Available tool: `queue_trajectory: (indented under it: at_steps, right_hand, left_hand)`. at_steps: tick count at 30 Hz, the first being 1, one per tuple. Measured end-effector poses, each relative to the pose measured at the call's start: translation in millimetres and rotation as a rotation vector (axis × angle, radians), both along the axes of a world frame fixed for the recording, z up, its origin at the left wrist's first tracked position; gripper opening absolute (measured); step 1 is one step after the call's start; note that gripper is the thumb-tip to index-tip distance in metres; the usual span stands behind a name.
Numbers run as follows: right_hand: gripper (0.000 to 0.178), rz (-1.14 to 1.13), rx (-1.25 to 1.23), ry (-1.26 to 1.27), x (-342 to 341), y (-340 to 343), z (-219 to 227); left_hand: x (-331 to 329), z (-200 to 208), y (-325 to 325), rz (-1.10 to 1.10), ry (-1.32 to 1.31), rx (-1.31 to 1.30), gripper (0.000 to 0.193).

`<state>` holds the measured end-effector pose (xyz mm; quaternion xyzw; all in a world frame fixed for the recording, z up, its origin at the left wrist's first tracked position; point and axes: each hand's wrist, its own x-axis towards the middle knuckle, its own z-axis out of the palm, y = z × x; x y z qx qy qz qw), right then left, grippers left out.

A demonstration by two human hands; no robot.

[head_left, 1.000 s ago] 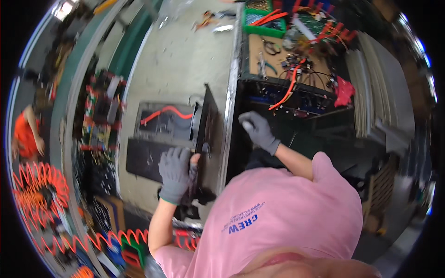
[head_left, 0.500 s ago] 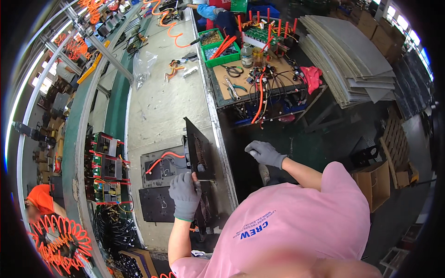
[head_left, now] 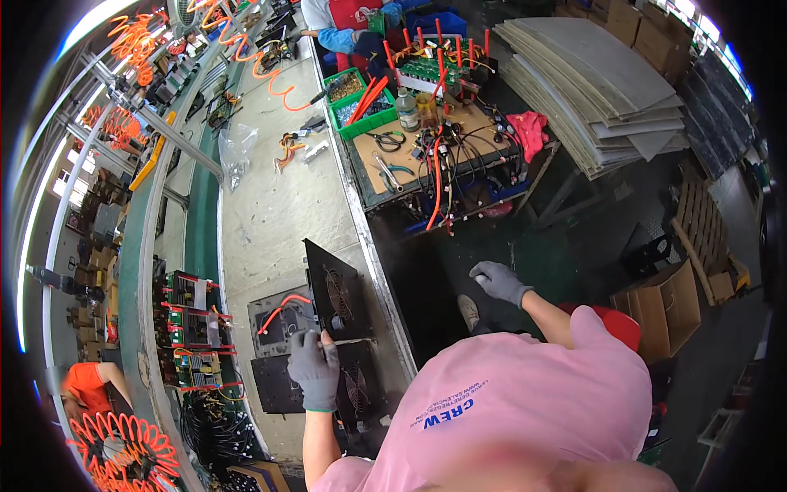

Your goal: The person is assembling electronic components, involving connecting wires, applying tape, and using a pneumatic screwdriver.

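My left hand, in a grey glove with a bare thumb tip, is over the black metal cases on the bench. Its fingers are apart and its thumb stands away from them. Beside it, a black fan panel stands tilted up, and a second fan panel is nearer me. A flat black case part lies left of the hand; beyond it, an open case has a red cable across it. My right hand, also gloved, hangs over the floor, fingers curled around a small pale spot I cannot identify.
Several circuit units line the conveyor at left. Beyond the bench, a side table carries wires, pliers, scissors and a green bin. Grey sheets are stacked at right, with a cardboard box nearer. Co-workers are at far end and left.
The view has shifted, showing more of the far co-worker. My left hand has moved off the fan panel's edge toward the flat case part. The right hand has drawn back, its fingers still curled.
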<state>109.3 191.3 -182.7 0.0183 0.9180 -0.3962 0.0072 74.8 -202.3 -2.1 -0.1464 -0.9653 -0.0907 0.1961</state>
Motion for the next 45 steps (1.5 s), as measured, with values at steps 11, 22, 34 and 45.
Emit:
queue_trajectory:
  at_steps: [11,22,34,45]
  right_hand:
    - [0.02,0.044,-0.18,-0.086,-19,0,-52]
    - [0.015,0.436,-0.309,-0.711,-119,-9,-113]
    - [0.015,0.594,-0.037,-0.969,-232,-76,-153]
    - [0.013,0.756,-0.189,-0.887,-163,-82,-130]
  left_hand:
    - [-1,-7,-1,0.02,-0.199,0.182,0.031]
    - [122,43,9,0.518,0.23,0.238,0.027]
    - [429,-110,95,2.234,0.351,0.662,0.043]
    - [606,-267,139,2.099,0.736,1.645,0.026]
